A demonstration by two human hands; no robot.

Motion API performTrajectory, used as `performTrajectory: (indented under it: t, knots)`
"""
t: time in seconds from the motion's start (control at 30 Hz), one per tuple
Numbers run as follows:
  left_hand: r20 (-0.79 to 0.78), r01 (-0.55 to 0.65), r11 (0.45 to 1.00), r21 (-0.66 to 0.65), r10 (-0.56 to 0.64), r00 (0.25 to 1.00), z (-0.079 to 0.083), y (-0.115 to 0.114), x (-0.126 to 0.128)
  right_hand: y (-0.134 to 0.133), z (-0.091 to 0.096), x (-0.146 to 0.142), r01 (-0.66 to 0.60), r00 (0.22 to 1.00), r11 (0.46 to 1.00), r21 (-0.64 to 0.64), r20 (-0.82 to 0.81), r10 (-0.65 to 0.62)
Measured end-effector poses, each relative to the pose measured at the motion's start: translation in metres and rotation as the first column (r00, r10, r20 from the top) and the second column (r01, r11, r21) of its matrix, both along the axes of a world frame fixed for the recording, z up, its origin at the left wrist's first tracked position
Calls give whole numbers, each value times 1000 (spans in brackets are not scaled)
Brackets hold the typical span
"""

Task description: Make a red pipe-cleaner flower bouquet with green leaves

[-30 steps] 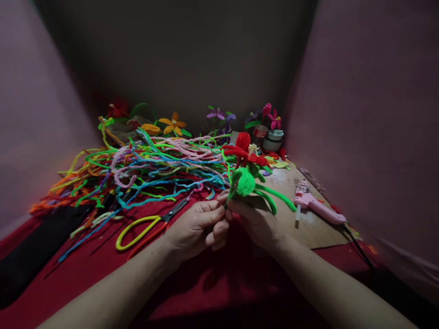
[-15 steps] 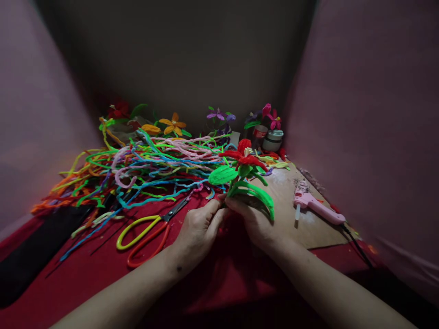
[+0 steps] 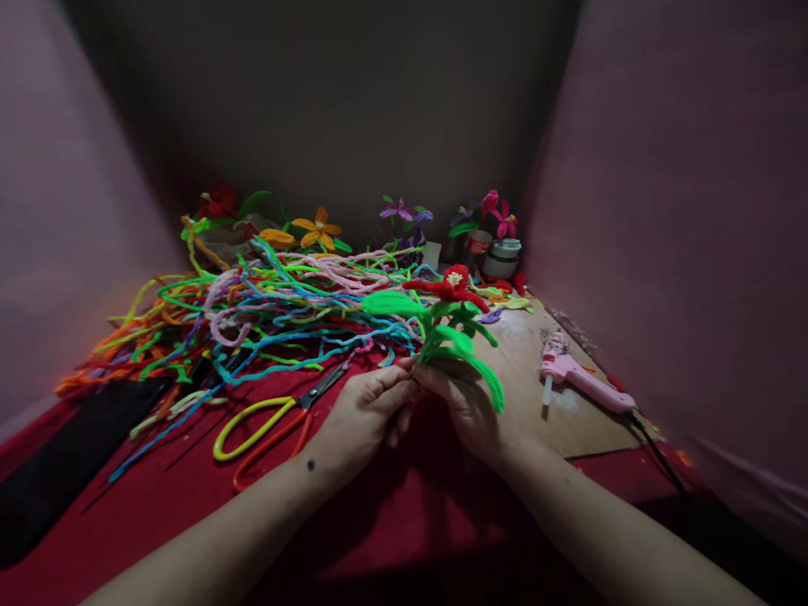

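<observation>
A pipe-cleaner flower [image 3: 449,290] with red petals, a pale centre and green leaves stands upright between my two hands. My left hand [image 3: 372,404] pinches the low end of its stem between thumb and fingers. From the other side, my right hand [image 3: 464,404] grips the stem too, its fingers mostly hidden behind the palm and a drooping green leaf [image 3: 483,379]. The fingertips of both hands meet at the stem. Scissors [image 3: 306,400] with one yellow and one red handle lie open on the red cloth, left of my left hand.
A large heap of coloured pipe cleaners [image 3: 303,295] spreads over the left and middle. On a brown board [image 3: 523,362] at the right rests a pink glue gun [image 3: 584,383] with a black cord. Finished flowers [image 3: 319,229] and a lidded jar [image 3: 502,257] stand along the back.
The flower has turned and tipped in my hands: its head sits slightly lower and the left leaf reaches farther left. My left hand's fingers have shifted around the stem.
</observation>
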State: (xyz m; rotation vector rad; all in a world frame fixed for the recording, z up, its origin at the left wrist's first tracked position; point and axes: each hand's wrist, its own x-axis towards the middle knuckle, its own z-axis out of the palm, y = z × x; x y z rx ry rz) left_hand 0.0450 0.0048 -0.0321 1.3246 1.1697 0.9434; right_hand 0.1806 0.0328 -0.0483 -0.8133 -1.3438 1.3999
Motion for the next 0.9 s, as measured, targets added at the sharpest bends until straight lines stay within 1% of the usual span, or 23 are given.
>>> performTrajectory:
  t: [0.07, 0.13, 0.2, 0.27, 0.37, 0.53, 0.67, 0.73, 0.8, 0.87, 0.9]
  knots:
    - [164, 33, 996, -83, -18, 986, -3, 2, 0, 0, 2, 1, 0, 1000, 1000, -6, -3, 0]
    - [317, 83, 987, -139, -35, 948, -5, 3, -1, -1, 3, 1, -45, 999, 999, -4, -24, 45]
    - [436, 137, 976, -168, -51, 898, -6, 4, -2, -1, 4, 1, -106, 991, 994, -9, -84, 105]
    - [515, 180, 966, -184, -61, 855, -6, 3, -4, -1, 3, 0, -153, 977, 987, -39, -155, 145]
    - [588, 227, 951, -211, -62, 806, -4, 3, -5, 0, 0, -1, -166, 965, 983, -74, -218, 147]
    - [671, 279, 929, -241, -48, 740, -5, 2, -6, 3, -1, 1, -193, 960, 977, -91, -224, 169]
    - [697, 359, 914, -191, -131, 705, -8, 2, -8, 2, 2, 3, -198, 961, 979, -37, -206, 187]
    - [664, 372, 913, -170, -173, 727, -7, 3, -9, 1, 2, 3, -183, 963, 983, -9, -201, 177]
    - [563, 337, 930, -147, -201, 802, -5, 4, -8, 0, 1, 3, -167, 967, 986, -11, -198, 162]
    - [365, 247, 965, -89, -199, 909, -2, 4, -7, 0, 0, 3, -129, 977, 992, -14, -173, 124]
    - [243, 189, 981, -36, -174, 954, -1, 4, -6, 0, 0, 3, -102, 984, 995, -7, -148, 100]
